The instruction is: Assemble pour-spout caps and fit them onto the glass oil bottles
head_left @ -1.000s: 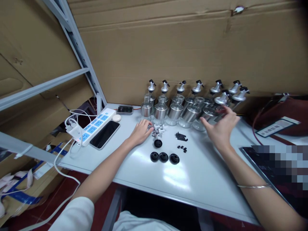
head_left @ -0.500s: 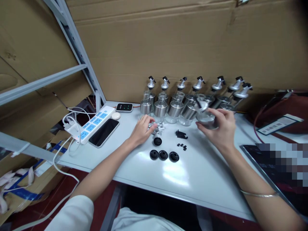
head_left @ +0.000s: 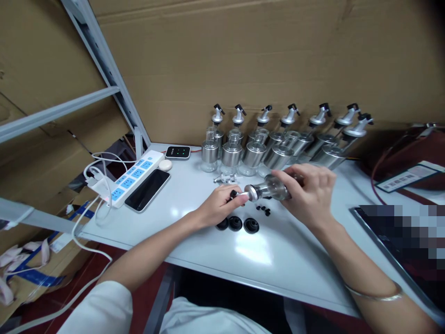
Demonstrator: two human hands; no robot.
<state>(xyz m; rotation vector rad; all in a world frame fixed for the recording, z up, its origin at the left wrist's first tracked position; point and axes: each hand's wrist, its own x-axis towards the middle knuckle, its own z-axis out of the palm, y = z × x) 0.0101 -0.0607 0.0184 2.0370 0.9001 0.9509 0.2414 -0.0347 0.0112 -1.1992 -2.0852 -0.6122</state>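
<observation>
Tipped on its side above the table is a glass bottle (head_left: 272, 187), its neck towards the left. My right hand (head_left: 309, 192) is closed around its body and hides much of it. A silver pourer spout (head_left: 251, 193) with black parts is fitted at the neck, and my left hand (head_left: 222, 203) pinches its tip. Behind my left hand lie silver pourer spouts (head_left: 226, 178). Nearer me are black ring-shaped caps (head_left: 251, 226), one partly covered by my left hand. Small black plugs (head_left: 266, 211) lie under the bottle.
Several glass-and-steel bottles (head_left: 255, 155) stand along the cardboard wall (head_left: 264, 55), the back ones topped with spouts. To the left are a power strip (head_left: 134, 178), a phone (head_left: 148, 190) and a small black device (head_left: 177, 152). A dark tablet-like panel (head_left: 378, 246) and a brown bag (head_left: 410, 153) are at right.
My right hand has brought the bottle left and towards me, turning it onto its side. My left hand has left the loose silver spouts and now grips the spout on the bottle.
</observation>
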